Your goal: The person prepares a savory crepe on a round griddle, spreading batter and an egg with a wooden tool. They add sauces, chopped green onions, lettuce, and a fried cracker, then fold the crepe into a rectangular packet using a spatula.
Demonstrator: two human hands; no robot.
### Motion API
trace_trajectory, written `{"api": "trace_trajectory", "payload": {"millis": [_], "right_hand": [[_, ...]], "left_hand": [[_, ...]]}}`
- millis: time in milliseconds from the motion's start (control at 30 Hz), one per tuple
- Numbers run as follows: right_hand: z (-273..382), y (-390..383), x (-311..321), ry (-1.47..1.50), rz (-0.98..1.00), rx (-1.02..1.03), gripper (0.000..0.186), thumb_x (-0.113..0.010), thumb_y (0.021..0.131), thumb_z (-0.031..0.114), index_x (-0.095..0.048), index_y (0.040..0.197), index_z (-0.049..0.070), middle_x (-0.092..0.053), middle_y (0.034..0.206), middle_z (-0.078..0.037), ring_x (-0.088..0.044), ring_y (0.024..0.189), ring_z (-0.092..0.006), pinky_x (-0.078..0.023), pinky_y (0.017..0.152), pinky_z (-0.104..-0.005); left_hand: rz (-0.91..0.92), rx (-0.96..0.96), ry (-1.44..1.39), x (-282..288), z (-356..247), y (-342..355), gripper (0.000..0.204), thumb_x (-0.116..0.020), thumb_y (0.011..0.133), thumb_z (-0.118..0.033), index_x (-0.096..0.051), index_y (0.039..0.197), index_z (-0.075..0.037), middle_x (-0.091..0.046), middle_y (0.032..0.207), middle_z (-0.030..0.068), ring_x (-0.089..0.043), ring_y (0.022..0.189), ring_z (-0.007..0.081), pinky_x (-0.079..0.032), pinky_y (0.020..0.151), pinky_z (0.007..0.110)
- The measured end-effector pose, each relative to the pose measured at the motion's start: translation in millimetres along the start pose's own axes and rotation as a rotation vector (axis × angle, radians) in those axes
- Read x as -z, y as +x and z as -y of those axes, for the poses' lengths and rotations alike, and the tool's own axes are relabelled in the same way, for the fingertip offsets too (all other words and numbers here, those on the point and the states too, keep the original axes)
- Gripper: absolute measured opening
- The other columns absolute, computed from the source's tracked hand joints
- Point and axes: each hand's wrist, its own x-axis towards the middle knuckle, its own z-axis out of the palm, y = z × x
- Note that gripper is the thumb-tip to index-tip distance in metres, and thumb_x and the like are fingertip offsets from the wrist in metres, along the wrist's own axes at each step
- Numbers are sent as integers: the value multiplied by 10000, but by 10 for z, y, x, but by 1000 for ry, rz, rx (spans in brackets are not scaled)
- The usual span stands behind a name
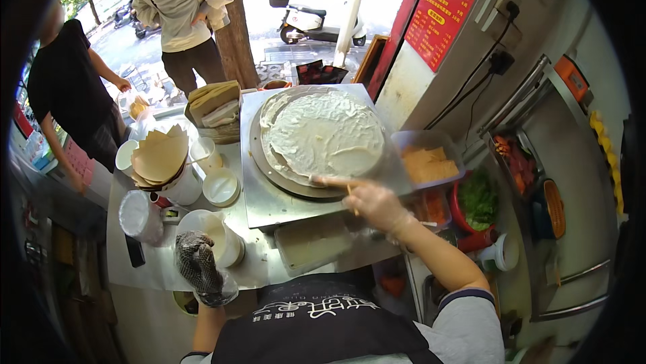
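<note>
A thin pale crepe (pixel 323 134) is spread over a round griddle (pixel 266 162) set in a steel counter. My right hand (pixel 370 202), in a clear plastic glove, reaches to the crepe's near edge and holds a thin wooden stick, forefinger pointing left along the rim. My left hand (pixel 200 266), in a dark patterned glove under clear plastic, hangs with fingers curled beside a white batter jug (pixel 219 233), holding nothing that I can make out.
Left of the griddle stand paper cones (pixel 160 155), white cups (pixel 221 186) and stacked wrappers (pixel 214 101). To the right are a tub of fried crackers (pixel 431 162), lettuce in a red bowl (pixel 478 199) and sauce trays. Two people (pixel 182 7) stand outside the counter.
</note>
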Motion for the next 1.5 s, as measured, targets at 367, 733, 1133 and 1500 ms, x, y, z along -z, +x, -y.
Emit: {"api": "trace_trajectory", "payload": {"millis": [367,733,1133,1500], "right_hand": [[1168,-566,-779,465,325,17,212,-511,880,137,-587,1075,167,-548,979,-67,-605,905,-245,-524,700,-351],[77,-761,144,43,-79,-345,856,-669,791,127,-260,1542,135,-636,994,-127,-618,847,-290,-507,805,-398],[-2467,-2376,5295,-914,-493,-1299,606,-634,858,205,-452,1428,101,-625,1243,-155,-621,1086,-288,-505,926,-382],[-2965,-2074,5694,-440,394,-1705,356,-638,777,218,-694,1128,226,-709,892,-65,-650,770,-191,-524,682,-339]], "left_hand": [[182,46,-43,380,25,-181,236,-506,960,-174,-576,853,24,-567,828,108,-532,815,249,-434,796,371],[278,201,-293,-481,101,-245,254,-571,982,-185,-703,988,32,-695,997,173,-647,898,267,-515,840,398],[375,231,-474,-1977,-831,-159,221,-590,985,-201,-639,971,14,-641,879,84,-551,767,181,-460,720,304],[564,-414,-275,-2743,-1927,15,81,-592,873,-28,-629,945,-16,-616,843,168,-570,760,357,-457,721,434]]}}
